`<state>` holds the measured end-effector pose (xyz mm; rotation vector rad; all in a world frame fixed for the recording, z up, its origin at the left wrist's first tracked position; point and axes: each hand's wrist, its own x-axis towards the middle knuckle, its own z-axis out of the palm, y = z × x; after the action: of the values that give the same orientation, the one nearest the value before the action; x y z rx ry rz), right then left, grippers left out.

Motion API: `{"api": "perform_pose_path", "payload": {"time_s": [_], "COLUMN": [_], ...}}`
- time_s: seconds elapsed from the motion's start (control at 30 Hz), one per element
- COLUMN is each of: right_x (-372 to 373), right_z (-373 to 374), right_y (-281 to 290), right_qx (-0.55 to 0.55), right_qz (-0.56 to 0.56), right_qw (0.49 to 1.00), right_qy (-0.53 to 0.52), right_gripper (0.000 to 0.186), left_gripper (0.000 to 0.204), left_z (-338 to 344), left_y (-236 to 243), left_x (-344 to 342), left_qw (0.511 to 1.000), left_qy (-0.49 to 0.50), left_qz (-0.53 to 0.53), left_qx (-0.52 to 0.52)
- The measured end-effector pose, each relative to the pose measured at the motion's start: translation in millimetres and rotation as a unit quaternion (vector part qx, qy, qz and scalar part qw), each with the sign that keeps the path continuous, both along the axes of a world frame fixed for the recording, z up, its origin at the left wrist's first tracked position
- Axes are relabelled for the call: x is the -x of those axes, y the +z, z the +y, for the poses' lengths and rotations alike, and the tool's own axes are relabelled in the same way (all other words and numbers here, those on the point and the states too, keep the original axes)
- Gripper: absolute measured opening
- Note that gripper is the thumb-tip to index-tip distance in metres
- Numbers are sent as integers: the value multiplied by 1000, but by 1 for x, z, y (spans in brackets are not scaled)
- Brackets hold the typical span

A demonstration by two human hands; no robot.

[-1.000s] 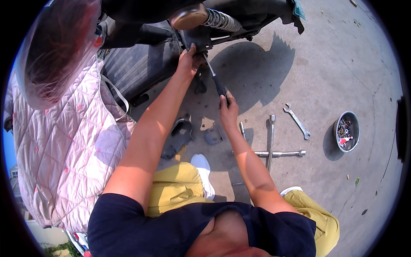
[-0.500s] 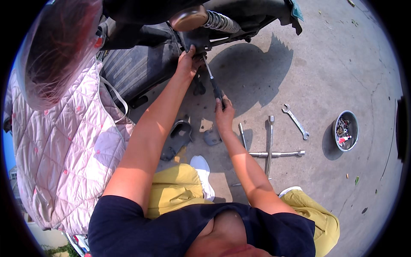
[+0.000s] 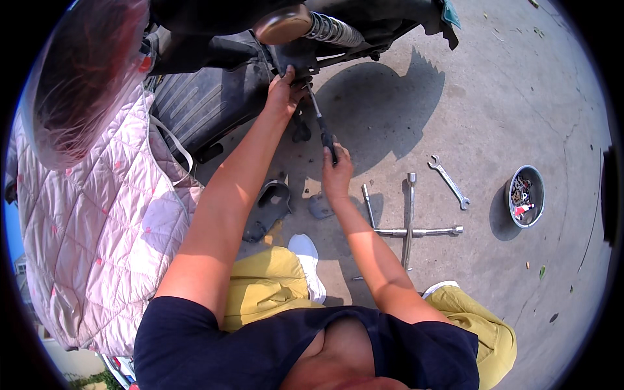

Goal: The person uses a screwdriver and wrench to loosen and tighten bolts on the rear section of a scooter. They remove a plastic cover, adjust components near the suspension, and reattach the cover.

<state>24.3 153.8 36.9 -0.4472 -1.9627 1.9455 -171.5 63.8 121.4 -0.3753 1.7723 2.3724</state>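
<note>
A screwdriver with a dark handle (image 3: 325, 132) and a bare metal shaft points up and away from me. My right hand (image 3: 337, 171) is closed round the lower end of its handle. The shaft's tip meets the lower edge of a dark panel (image 3: 297, 58) on the scooter (image 3: 211, 88), close to my left hand. My left hand (image 3: 282, 95) grips that panel's edge, thumb on its face and fingers curled beneath. What the tip touches is too small to make out. A coil-spring shock absorber (image 3: 335, 30) sits just above.
On the concrete lie a cross-shaped lug wrench (image 3: 409, 208), a double-ended spanner (image 3: 449, 182), a short metal rod (image 3: 368, 205) and a dark curved plastic piece (image 3: 273, 203). A metal bowl (image 3: 541, 214) of small hardware stands at right. A pink quilted cover (image 3: 84, 247) hangs at left.
My right hand has shifted slightly left, and the screwdriver's handle with it. My left hand keeps its grip on the panel. The view has shifted a little.
</note>
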Motion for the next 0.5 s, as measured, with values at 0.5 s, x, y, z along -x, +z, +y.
{"api": "perform_pose_path", "payload": {"time_s": [0.5], "right_x": [6], "right_z": [-3], "right_y": [-3], "right_qx": [309], "right_qz": [-95], "right_qw": [944], "right_qy": [64], "right_gripper": [29], "left_gripper": [36], "left_z": [-3], "left_y": [-3], "left_x": [2], "left_qw": [1000], "left_qy": [-6], "left_qz": [-2], "left_qx": [11]}}
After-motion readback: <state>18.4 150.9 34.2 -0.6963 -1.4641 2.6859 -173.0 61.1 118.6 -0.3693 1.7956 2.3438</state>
